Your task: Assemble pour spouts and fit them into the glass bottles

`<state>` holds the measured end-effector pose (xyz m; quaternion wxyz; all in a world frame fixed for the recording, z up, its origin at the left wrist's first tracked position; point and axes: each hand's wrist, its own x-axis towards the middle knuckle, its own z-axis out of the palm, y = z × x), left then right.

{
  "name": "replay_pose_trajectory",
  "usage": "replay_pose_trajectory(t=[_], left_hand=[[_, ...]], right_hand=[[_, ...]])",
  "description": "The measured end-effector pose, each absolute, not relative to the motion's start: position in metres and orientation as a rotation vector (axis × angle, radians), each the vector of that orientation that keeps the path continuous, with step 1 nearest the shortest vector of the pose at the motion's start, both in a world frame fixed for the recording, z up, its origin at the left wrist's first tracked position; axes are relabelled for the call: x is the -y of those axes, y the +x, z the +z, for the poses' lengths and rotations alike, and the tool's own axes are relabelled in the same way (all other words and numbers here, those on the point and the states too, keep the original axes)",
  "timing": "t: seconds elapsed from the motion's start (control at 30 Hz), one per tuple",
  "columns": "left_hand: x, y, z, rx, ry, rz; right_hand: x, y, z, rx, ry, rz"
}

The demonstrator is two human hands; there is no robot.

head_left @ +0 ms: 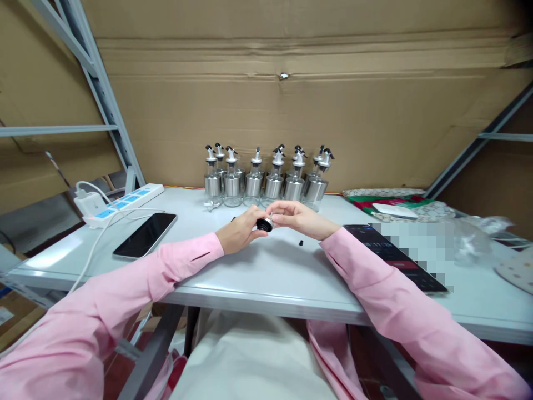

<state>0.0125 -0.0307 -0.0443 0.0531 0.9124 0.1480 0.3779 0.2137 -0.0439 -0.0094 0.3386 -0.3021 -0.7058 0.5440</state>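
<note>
Over the middle of the table, my left hand [244, 229] is closed around a bottle pourer stopper [264, 224] with a black ribbed plug and a silvery collar. The fingers of my right hand [296, 218] pinch at the pourer's other end; how much they grip is partly hidden. On the tabletop to the right lies a small black cap [301, 243]. Behind my hands stand two rows of glass-and-steel oil bottles [254, 186], most fitted with pourers with black flip tops. A clear and white loose piece [211, 205] lies before the leftmost bottles.
A phone [145, 235] and a white power strip [129, 203] with cables occupy the left. A tablet [395, 255] showing a timer lies by my right forearm, with clear plastic bags [470, 239] beyond. Cardboard [291, 111] walls the back; the table's front edge [266, 305] is near me.
</note>
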Motion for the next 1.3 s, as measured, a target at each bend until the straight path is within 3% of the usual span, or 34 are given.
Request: replay_pose_trajectory(t=[0.23,0.5,1.3], left_hand=[[0.024,0.015,-0.043,-0.727,2.307,1.235],[0.028,0.016,-0.040,-0.774,2.246,1.145],[0.032,0.012,-0.036,-0.863,2.250,1.112]], right_hand=[[0.046,0.203,-0.006,1.877,-0.884,0.899],[0.045,0.200,-0.016,1.938,-0.902,1.065],[0.047,0.199,-0.011,1.825,-0.924,1.059]])
